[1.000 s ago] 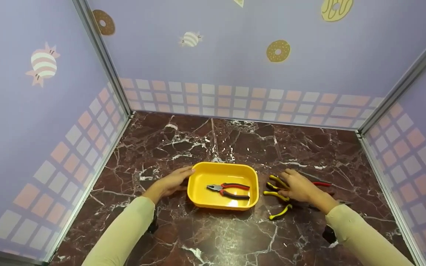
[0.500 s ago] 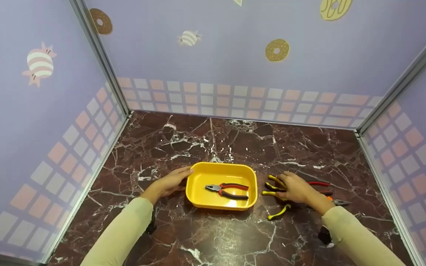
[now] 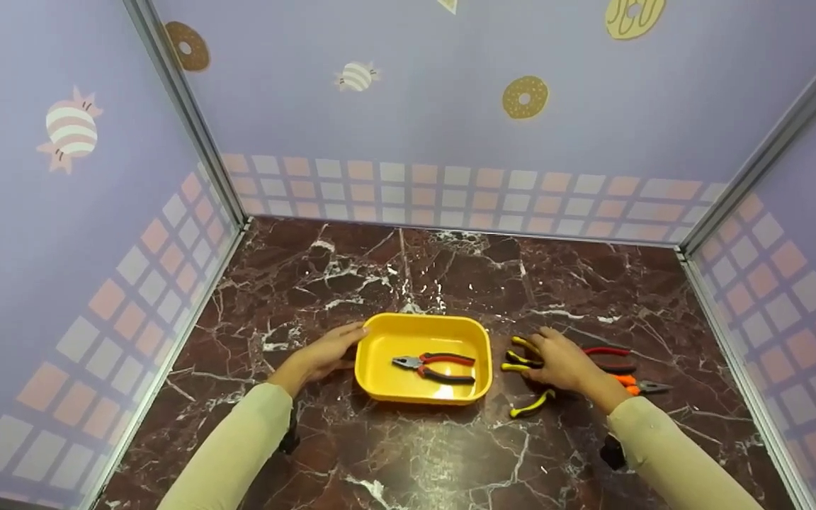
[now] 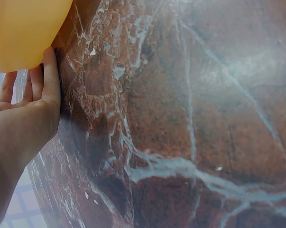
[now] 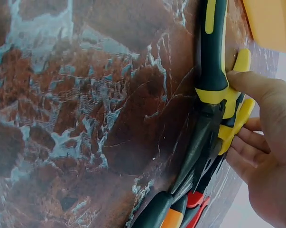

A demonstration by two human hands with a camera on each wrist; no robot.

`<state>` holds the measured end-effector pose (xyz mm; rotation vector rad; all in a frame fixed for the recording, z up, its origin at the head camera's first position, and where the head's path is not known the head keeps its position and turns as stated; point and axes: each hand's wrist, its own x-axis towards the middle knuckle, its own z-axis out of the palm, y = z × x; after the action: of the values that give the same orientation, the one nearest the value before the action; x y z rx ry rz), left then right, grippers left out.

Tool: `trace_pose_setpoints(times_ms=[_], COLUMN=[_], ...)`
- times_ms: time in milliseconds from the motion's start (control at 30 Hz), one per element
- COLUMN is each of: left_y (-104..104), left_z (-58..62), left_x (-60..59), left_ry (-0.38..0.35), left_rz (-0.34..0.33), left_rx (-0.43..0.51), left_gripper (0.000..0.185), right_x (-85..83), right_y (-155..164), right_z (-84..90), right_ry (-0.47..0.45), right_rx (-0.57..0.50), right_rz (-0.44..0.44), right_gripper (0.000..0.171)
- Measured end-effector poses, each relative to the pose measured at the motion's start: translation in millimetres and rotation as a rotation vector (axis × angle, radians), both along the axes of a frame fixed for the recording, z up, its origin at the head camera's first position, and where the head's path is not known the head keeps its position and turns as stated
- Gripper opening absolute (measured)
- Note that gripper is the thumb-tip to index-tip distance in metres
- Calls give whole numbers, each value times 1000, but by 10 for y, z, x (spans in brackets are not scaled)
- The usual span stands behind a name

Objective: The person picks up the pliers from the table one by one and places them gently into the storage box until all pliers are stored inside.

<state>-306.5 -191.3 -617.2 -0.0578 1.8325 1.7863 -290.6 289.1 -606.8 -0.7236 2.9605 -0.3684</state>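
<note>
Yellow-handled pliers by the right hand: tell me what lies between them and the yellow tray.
Nothing visible does. The yellow-handled pliers under the right hand lie beside the yellow tray; only bare marble tabletop separates them.

Left hand (image 3: 324,354) touches yellow tray (image 3: 380,382); right hand (image 3: 564,363) covers yellow-handled pliers (image 3: 521,354).

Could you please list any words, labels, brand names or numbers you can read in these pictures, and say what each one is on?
None: no readable text shows in any view.
The wall panels carry only donut and candy pictures, no lettering.
The yellow tray and the red-handled pliers inside it show no marking.
The yellow-and-black pliers under the right hand show no legible brand, even close up.
</note>
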Motion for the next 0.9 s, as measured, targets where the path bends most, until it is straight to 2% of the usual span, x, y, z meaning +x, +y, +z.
trace_pose_setpoints(times_ms=[367,667,900], left_y=[-9,-13,-5], left_z=[-21,9,20], left_x=[4,-5,8], left_ry=[12,2,7], left_rz=[-9,7,3], left_rx=[12,14,17], left_gripper=[65,63,64], right_x=[-36,-26,-31], right_y=[71,34,6], right_z=[20,16,51], right_ry=[-30,51,62], right_rx=[19,52,72], right_rz=[29,42,73], right_gripper=[63,54,53])
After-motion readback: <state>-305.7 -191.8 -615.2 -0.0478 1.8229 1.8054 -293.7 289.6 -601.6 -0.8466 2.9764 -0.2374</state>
